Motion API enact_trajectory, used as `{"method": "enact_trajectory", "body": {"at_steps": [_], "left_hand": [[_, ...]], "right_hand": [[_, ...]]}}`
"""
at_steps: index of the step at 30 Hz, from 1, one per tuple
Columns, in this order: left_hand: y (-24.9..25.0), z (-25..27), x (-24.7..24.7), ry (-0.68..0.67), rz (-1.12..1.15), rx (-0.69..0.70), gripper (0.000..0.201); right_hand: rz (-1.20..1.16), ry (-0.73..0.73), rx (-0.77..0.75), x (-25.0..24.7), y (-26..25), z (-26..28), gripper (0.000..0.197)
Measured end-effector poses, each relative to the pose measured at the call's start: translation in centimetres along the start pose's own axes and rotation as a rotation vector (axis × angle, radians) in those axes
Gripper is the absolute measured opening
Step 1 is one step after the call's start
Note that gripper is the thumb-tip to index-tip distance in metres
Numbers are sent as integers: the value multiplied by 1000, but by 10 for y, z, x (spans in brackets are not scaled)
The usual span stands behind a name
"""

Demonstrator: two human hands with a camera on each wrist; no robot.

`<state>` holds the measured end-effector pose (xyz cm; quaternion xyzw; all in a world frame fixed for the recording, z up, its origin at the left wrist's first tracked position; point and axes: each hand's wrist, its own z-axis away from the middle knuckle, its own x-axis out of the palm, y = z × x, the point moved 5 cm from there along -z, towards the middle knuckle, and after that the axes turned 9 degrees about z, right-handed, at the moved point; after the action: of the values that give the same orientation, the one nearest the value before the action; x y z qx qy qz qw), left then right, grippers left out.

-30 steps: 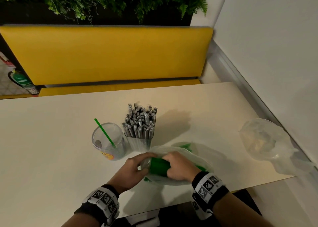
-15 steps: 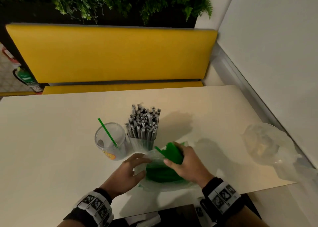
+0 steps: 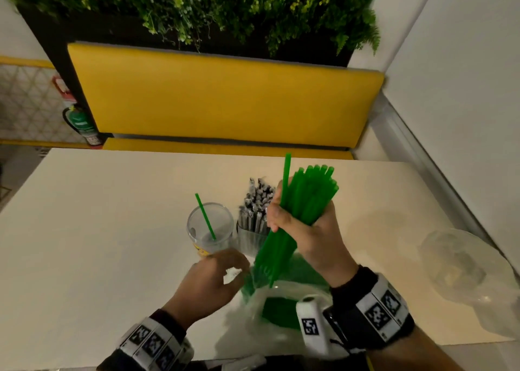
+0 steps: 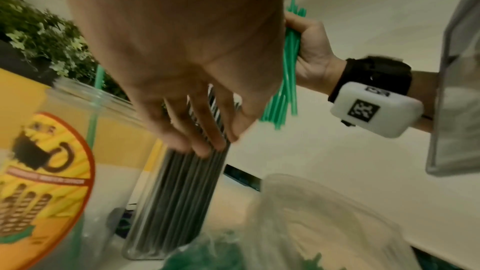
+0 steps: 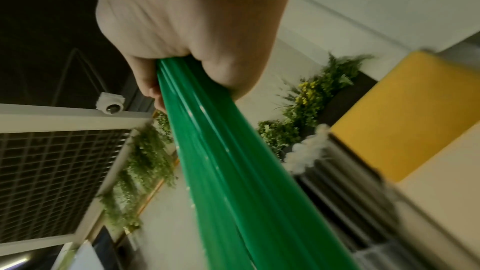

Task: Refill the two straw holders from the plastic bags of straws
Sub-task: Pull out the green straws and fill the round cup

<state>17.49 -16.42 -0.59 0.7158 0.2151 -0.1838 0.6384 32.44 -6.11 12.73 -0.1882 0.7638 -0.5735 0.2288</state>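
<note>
right hand [image 3: 306, 230] grips green straw bundle [image 3: 304, 201] above plastic bag [image 3: 270, 322]; left hand [image 3: 211, 280] loose, fingers relaxed, holding nothing, near round holder [image 3: 209, 230] on table [image 3: 98, 230].

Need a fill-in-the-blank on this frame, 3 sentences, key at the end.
1. The right hand grips a bundle of ____ straws.
2. The round holder contains ____ green straw.
3. The left hand is next to the bag and holds ____.

Missing words: green; one; nothing
</note>
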Motion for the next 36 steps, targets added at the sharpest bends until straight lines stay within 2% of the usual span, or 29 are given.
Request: {"method": "enact_trajectory", "body": {"at_steps": [2,3,4,5,6,8,9,11,14,18,25,27,29,32,34,36], "left_hand": [[0,5,-33,332,-12,16,12],[-4,8,-47,482,-2,29,18],[-11,10,-60,592,9,10,30],[-22,10,-68,644,17,-42,47],[-35,8,-71,639,19,-107,66],[-62,-1,-69,520,19,-233,104],[-73,-5,-65,450,42,-292,118],[-87,-15,-58,350,117,-383,129],[-95,-24,-49,282,197,-393,116],[-95,-22,-47,294,206,-360,110],[-90,-10,-62,385,220,-298,106],[-88,-8,-67,413,239,-297,105],[-84,-7,-71,441,250,-294,100],[-82,-9,-74,442,276,-283,84],[-84,-10,-73,429,282,-287,80],[-87,-13,-71,397,286,-281,86]], "right_hand": [[-23,-9,-35,19,-9,-17,16],[-21,-13,-56,28,-14,-25,17],[-8,-11,-77,36,-18,-33,19],[7,2,-93,43,-20,-40,20],[19,27,-100,49,-20,-48,22],[33,97,-96,60,-16,-61,22],[38,129,-88,67,-11,-66,21],[44,185,-49,80,2,-74,19],[41,255,49,96,30,-80,23],[72,301,134,107,61,-81,23],[241,131,151,131,96,-66,22],[316,90,110,135,106,-61,22],[416,49,68,138,113,-56,40],[482,-13,102,139,125,-49,61],[527,-79,202,138,130,-43,83],[548,-158,331,136,127,-35,107]]}}
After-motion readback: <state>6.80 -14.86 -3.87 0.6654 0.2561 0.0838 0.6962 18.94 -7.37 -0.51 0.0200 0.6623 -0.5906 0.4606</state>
